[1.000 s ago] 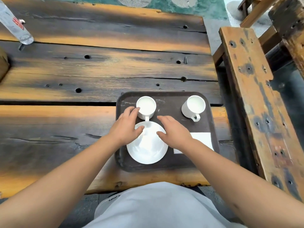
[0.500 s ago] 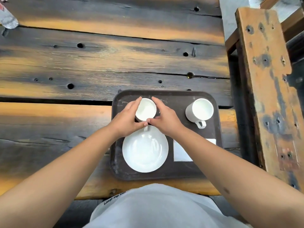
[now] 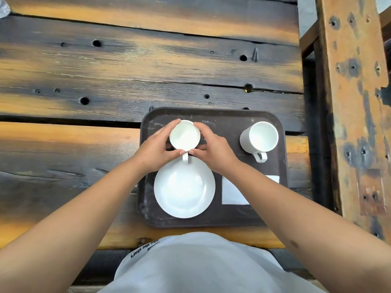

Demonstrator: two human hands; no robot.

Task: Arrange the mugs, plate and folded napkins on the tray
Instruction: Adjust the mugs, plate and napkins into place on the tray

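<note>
A dark brown tray (image 3: 213,115) lies on the wooden table in front of me. At its far left stands a white mug (image 3: 184,135), its handle pointing toward me. My left hand (image 3: 157,148) and my right hand (image 3: 213,149) curl around the mug from either side, thumbs meeting near the handle. A white plate (image 3: 184,187) lies just below the mug on the tray's near left. A second white mug (image 3: 261,137) stands at the tray's far right. A folded white napkin (image 3: 231,192) lies at the near right, partly hidden by my right forearm.
The table (image 3: 127,70) is made of rough dark and orange planks with holes and gaps. A weathered wooden bench (image 3: 355,102) runs along the right side. A grey object (image 3: 3,9) shows at the top left corner.
Both hands left the plate and moved up to the left mug, closing around its sides. The plate stayed in place below it.
</note>
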